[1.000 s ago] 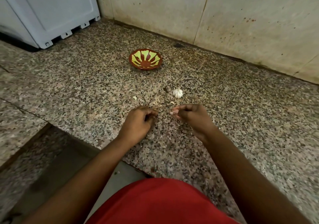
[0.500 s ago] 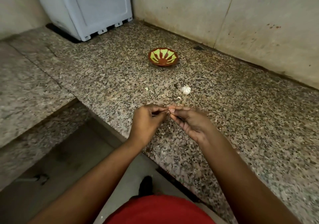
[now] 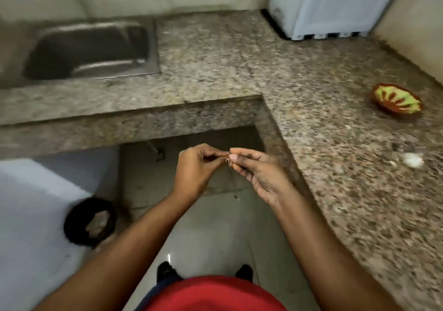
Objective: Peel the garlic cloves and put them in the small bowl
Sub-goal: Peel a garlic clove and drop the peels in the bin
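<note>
Granite counter [image 3: 335, 167] sits to my right; my left hand [image 3: 194, 171] and right hand [image 3: 259, 174] pinch one garlic clove [image 3: 232, 157] together. Best to strip its skin slowly, keeping a firm hold.

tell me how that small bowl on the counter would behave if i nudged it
The small bowl looks shallow and wide, so it probably slides rather than tips. It seems empty, so likely light. The polished counter may let it skid.

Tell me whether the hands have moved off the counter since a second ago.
Yes. Both hands, left and right, were over the counter; now over the floor, left of its edge.
</note>
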